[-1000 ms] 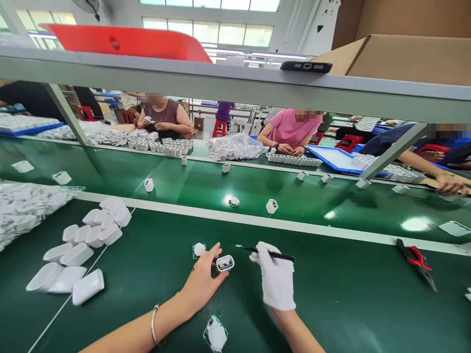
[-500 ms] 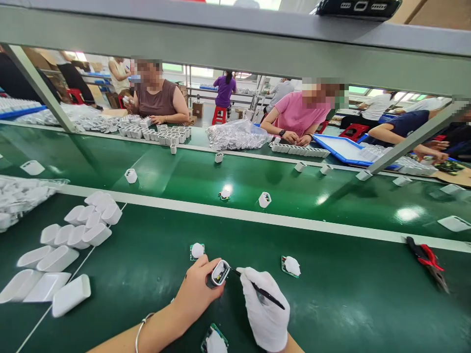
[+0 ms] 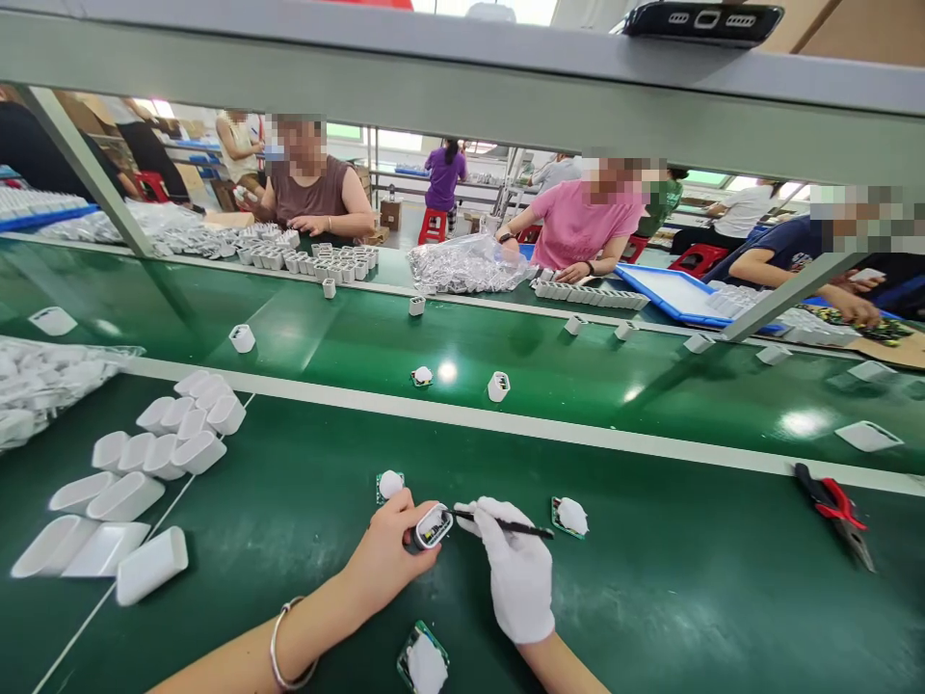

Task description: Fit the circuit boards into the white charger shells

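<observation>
My left hand [image 3: 394,549] is wrapped round a white plastic housing [image 3: 435,526], its open end turned toward the right with electronic parts showing inside. In my white-gloved right hand [image 3: 516,569] is a thin black tool [image 3: 516,527], perhaps tweezers, held like a pen. Its tip meets the rim of the housing's opening. Close by lie small green circuit boards with white round pads: one board [image 3: 390,485] behind my left hand, another board [image 3: 570,518] right of my gloved hand, and a third board [image 3: 423,658] near the bottom edge.
White housings [image 3: 151,566] stand in rows at the left, beside a bag of white parts [image 3: 50,390]. Red-and-black pliers [image 3: 834,516] lie at the right. Beyond a white strip, a green belt [image 3: 347,337] carries scattered parts. Co-workers sit across it, below a grey shelf beam [image 3: 434,92].
My right hand has shifted slightly up and left, and the black tool now lies flatter. Parts on the belt have moved left. The co-worker in pink has moved their hands apart.
</observation>
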The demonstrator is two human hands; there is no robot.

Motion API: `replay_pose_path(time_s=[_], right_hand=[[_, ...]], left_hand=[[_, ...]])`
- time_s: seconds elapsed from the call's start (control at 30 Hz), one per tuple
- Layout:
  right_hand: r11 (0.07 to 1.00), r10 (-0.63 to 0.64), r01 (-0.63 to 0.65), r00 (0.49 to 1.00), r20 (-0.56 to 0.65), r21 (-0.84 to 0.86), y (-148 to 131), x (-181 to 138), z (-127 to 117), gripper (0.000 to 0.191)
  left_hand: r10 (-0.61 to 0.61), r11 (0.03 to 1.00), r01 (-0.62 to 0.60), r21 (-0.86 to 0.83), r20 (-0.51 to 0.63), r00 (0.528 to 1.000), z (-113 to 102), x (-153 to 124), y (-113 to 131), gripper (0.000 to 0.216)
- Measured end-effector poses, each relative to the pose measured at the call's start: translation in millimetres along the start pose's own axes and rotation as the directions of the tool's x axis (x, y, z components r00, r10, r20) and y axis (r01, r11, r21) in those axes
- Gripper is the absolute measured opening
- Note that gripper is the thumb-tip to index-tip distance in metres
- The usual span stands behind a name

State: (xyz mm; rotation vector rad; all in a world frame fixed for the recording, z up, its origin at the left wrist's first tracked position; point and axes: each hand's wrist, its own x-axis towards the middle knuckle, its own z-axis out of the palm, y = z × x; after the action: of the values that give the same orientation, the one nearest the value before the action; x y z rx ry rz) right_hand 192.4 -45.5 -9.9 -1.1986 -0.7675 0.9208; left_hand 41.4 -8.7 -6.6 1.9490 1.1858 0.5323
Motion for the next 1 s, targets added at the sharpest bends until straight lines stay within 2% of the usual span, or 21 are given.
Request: replay_pose_path(time_s=[0.1, 0.2, 0.27, 0.43, 0.53, 0.73, 1.0], right_hand=[[0.980, 0.165, -0.170, 0.985, 0.058, 0.101, -1, 9, 2, 0.026], [0.970, 0.222, -0.231, 0.968, 0.113, 0.072, -4, 15, 1, 0.029], [0.969, 0.233, -0.240, 0.966, 0.116, 0.058, -7, 17, -1, 0.030], [0.981, 0.181, -0.183, 0.983, 0.032, 0.065, -13, 15, -1, 0.031], [0.978, 0.196, -0.198, 0.980, 0.034, 0.067, -13, 11, 3, 0.031], [0.965, 0.262, -0.263, 0.964, 0.048, -0.001, -7, 13, 5, 0.030], [0.965, 0.262, -0.261, 0.964, 0.043, -0.026, -6, 16, 4, 0.033]], left_hand=[[0.026, 1.000, -0.026, -0.003, 0.048, 0.999, -5, 1, 0, 0.019], [0.055, 0.998, -0.054, -0.012, 0.102, 0.993, -10, 2, 0, 0.018], [0.067, 0.998, -0.066, -0.015, 0.118, 0.991, -12, 2, 0, 0.018], [0.080, 0.997, -0.078, -0.022, 0.117, 0.990, -13, 2, -2, 0.024], [0.075, 0.997, -0.074, -0.013, 0.120, 0.990, -11, 3, -2, 0.027], [0.082, 0.997, -0.082, -0.004, 0.122, 0.989, -11, 3, -3, 0.020], [0.098, 0.995, -0.100, 0.010, 0.117, 0.988, -12, 3, -3, 0.011]])
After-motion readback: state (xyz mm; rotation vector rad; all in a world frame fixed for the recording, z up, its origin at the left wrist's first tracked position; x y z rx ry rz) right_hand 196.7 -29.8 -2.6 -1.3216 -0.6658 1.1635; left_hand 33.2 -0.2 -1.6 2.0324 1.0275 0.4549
